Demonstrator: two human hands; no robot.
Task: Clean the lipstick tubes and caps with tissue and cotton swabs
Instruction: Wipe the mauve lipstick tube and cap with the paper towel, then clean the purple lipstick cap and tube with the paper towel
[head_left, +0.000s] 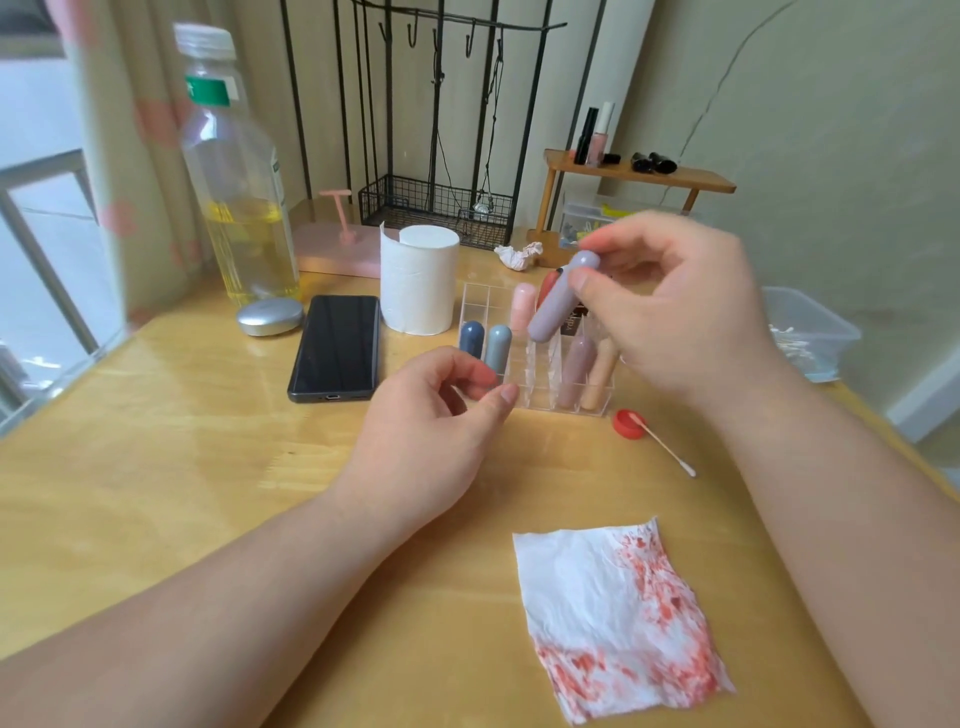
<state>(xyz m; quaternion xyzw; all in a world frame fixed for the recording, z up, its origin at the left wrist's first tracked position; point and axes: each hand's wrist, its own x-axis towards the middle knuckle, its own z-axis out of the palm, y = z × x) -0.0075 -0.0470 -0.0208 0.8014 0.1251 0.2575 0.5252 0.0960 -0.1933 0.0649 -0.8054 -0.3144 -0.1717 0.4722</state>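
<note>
The right grip (675, 322) pinches the lilac tube (558, 304) by its top end, above the rack (540, 399). It slants down-left, low end aimed at the left grip (426, 421), which is loosely curled, empty, just beside the rack.

Bare tabletop (571, 478) between organizer (535, 400) and tissue (587, 587)

A lilac tube (558, 301) tilts, pinched in the right hand (675, 312) above a clear rack (535, 401) where other capped tubes (498, 345) stand upright. A red-smeared tissue (587, 587) lies flat on the table; a swab (667, 449) rests on a red cap (625, 425).
</note>
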